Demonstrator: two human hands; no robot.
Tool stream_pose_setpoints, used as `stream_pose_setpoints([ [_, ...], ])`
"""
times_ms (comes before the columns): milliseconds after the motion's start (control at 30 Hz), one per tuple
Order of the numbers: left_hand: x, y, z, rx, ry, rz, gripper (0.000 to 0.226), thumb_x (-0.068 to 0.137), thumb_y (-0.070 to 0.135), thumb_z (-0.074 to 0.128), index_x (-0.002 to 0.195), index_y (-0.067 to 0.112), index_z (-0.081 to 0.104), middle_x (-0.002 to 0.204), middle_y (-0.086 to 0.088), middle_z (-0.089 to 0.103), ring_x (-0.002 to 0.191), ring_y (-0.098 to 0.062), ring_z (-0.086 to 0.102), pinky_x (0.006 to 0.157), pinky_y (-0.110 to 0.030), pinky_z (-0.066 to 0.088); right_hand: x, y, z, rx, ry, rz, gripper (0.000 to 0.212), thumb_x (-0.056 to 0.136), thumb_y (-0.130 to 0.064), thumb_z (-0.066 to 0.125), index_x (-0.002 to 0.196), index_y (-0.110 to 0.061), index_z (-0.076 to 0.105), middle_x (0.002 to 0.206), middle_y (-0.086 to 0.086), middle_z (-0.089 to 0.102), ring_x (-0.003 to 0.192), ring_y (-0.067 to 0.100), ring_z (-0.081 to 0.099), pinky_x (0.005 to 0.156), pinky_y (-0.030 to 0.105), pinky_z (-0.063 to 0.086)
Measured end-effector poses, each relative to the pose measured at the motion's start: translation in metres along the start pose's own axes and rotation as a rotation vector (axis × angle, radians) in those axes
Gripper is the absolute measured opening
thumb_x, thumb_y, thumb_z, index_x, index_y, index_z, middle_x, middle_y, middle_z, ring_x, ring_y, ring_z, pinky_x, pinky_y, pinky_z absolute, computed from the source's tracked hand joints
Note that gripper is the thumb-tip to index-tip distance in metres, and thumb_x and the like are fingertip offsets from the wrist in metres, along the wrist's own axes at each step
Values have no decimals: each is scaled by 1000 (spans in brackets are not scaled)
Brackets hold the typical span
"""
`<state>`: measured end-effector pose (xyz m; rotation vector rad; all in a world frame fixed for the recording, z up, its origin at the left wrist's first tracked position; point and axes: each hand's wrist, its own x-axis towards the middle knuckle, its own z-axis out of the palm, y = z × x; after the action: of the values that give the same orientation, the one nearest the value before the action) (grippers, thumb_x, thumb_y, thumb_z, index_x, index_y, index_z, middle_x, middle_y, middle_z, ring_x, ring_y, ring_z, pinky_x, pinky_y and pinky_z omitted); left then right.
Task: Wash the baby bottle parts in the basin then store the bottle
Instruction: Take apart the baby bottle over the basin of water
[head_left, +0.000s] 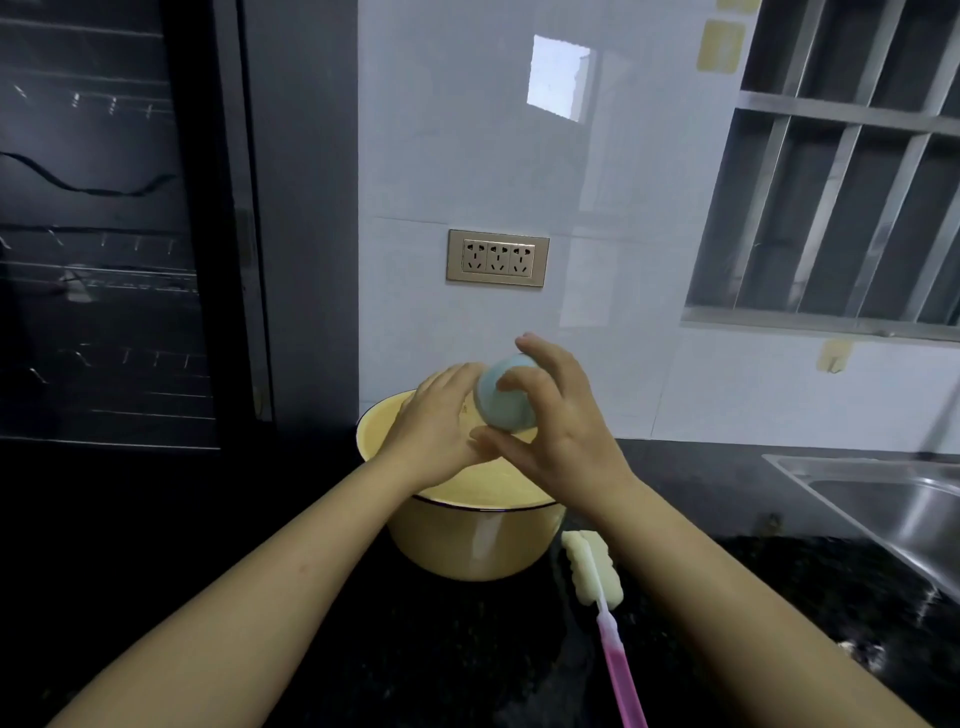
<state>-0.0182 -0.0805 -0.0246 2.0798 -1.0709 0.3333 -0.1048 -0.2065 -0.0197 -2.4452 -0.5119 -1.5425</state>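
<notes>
A yellow basin (467, 545) with a dark rim stands on the black counter. Above its opening, both my hands hold a pale blue baby bottle part (506, 397), rounded like a cap or bottle end. My right hand (561, 431) wraps it from the right, with thumb below and fingers across its front. From the left, my left hand (439, 421) grips whatever sits behind the blue piece; that part is hidden by the fingers. The inside of the basin is mostly covered by my hands.
A sponge bottle brush (595, 571) with a pink handle lies on the counter right of the basin. A steel sink (883, 499) sits at the right edge. Behind are a white tiled wall with a socket plate (497, 257), a dark glass cabinet (104, 234) and a barred window (852, 182).
</notes>
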Motion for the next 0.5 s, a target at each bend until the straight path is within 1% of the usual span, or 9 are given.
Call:
stream_pose_setpoints([
  [67,0,-7,1,4,-1,-22,64,73,28,72,129,23,42,124,3,46,116,-22,44,94,-37,41,1,3,0,20,-90,92,49,76,-40,64,115,-20,41,127,22,47,119,32,46,99,34,40],
  [100,0,-9,1,3,3,-37,64,73,27,72,129,23,42,121,3,45,115,-22,44,92,-34,41,2,2,1,31,-133,151,52,76,-40,67,119,-23,42,130,20,45,121,31,45,99,36,42],
  [133,1,-10,1,14,14,-45,64,72,27,72,129,22,42,119,3,44,114,-22,44,89,-32,40,2,2,2,56,-168,224,56,76,-37,72,123,-24,44,133,17,41,124,27,43,100,34,42],
  [167,2,-10,0,39,26,-49,64,72,27,71,129,22,43,118,3,43,113,-23,44,87,-31,39,3,1,3,92,-189,298,60,75,-34,76,126,-24,47,135,13,38,124,20,41,100,28,41],
  [233,4,-10,-2,121,30,-43,63,72,29,70,128,23,43,120,2,45,113,-25,43,81,-30,36,5,4,5,147,-205,394,62,74,-30,78,128,-24,48,131,6,41,107,2,40,92,7,36],
  [267,5,-10,-4,157,17,-41,62,72,29,69,128,24,43,122,2,45,113,-25,42,78,-29,34,5,6,7,160,-210,410,61,74,-30,79,127,-25,48,127,5,43,98,-2,39,87,1,34],
  [333,7,-12,-6,187,-23,-37,60,72,29,69,126,24,43,119,6,46,110,-23,42,76,-27,30,5,9,8,191,-228,409,58,74,-29,79,123,-23,49,120,6,45,92,-2,38,82,-3,32],
  [433,8,-15,-7,181,-69,-11,57,70,27,70,121,21,45,107,11,42,99,-17,41,78,-25,28,1,13,13,205,-247,379,55,73,-28,79,120,-20,51,116,7,46,94,0,39,82,-2,32],
  [500,9,-18,-7,155,-110,2,53,68,26,71,115,20,47,104,11,44,100,-15,44,79,-26,31,0,16,14,216,-260,374,53,73,-29,79,118,-21,52,113,5,45,94,2,41,82,0,34],
])
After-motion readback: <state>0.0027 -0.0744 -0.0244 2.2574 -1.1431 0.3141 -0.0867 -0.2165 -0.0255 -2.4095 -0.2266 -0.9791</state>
